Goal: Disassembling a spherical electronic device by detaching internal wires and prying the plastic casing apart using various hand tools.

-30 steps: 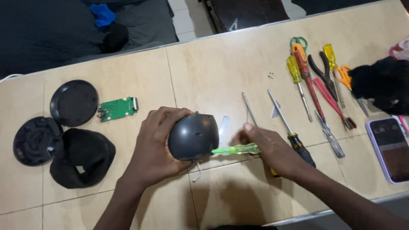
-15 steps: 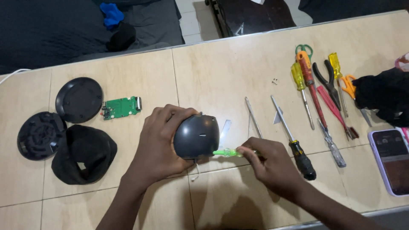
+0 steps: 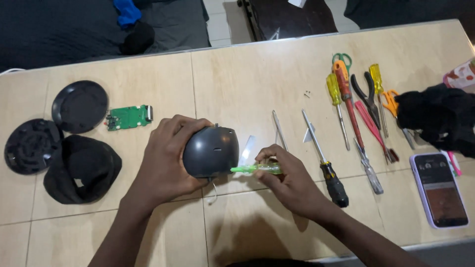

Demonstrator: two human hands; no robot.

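Left hand [image 3: 166,163] gripped the dark round shell [image 3: 211,151] just above the tabletop [image 3: 247,84]; right hand [image 3: 289,180] pinched a green screwdriver [image 3: 256,169] against it. Looked like the tip could've slipped off that curved plastic and jabbed a finger.

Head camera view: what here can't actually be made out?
- Tip of the green translucent screwdriver: hidden against the dark grey rounded shell.
- Shell's far side: covered by the left hand.
- Two tiny screws: too small.
- Patterned object: cut off by the right edge.

Dark grey dome-shaped housing [image 3: 212,151]: matte, rounded, tipped on its side, mid-table. Green translucent screwdriver [image 3: 256,169]: lying level, tip against the housing's right edge.
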